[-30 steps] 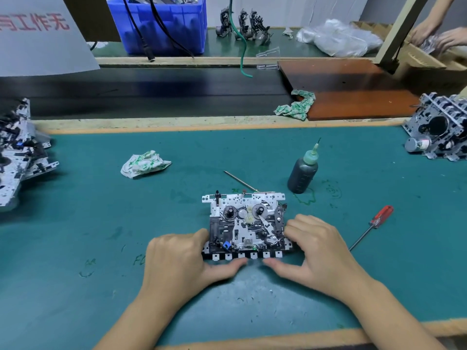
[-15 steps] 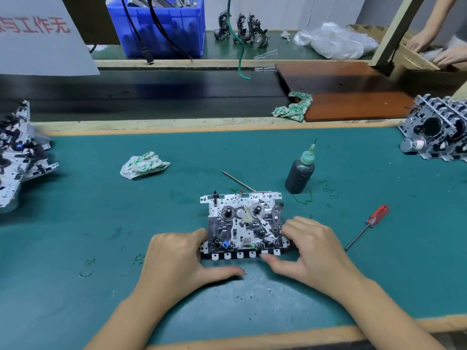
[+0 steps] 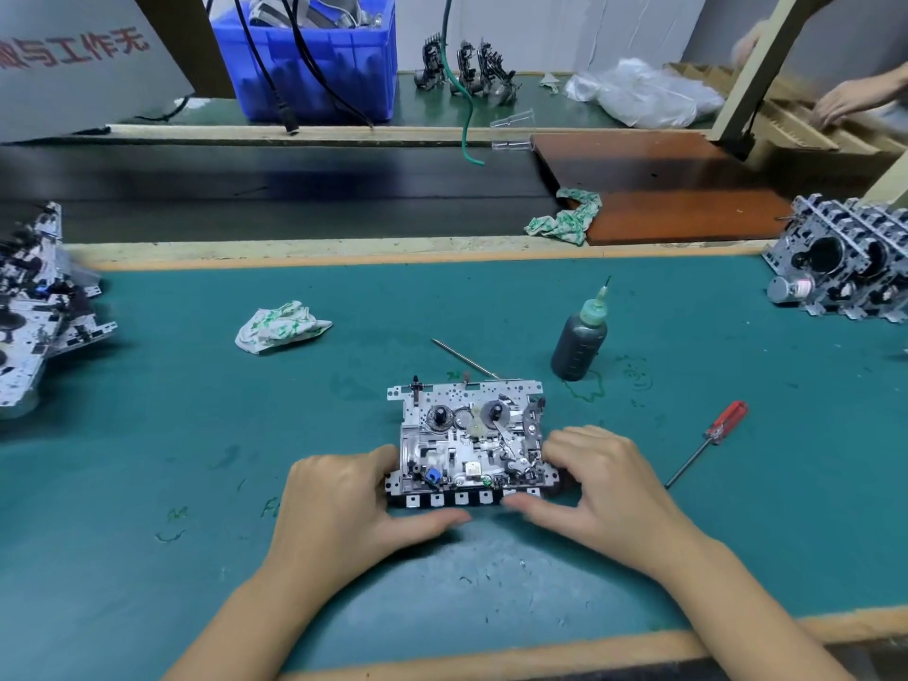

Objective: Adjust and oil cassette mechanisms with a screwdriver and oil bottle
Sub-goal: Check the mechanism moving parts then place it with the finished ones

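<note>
A metal cassette mechanism (image 3: 469,444) lies flat on the green mat (image 3: 196,435) in the middle. My left hand (image 3: 351,508) grips its left front corner, fingers at the side and thumb along the front edge. My right hand (image 3: 609,489) grips the right front corner the same way, thumb under the row of keys. The dark oil bottle (image 3: 580,344) with a green needle cap stands upright behind the mechanism to the right. The red-handled screwdriver (image 3: 707,442) lies on the mat right of my right hand, untouched. A thin metal rod (image 3: 464,358) lies behind the mechanism.
A crumpled rag (image 3: 280,326) lies at the left of the mat, another rag (image 3: 565,218) on the dark belt. Stacks of mechanisms sit at the left edge (image 3: 34,307) and right edge (image 3: 845,267). A blue bin (image 3: 314,71) stands far back. Another person's hand (image 3: 840,100) is at top right.
Both hands stay on the mechanism's front corners; the thumbs have shifted slightly along the front edge. The other person's hands at the top right have moved.
</note>
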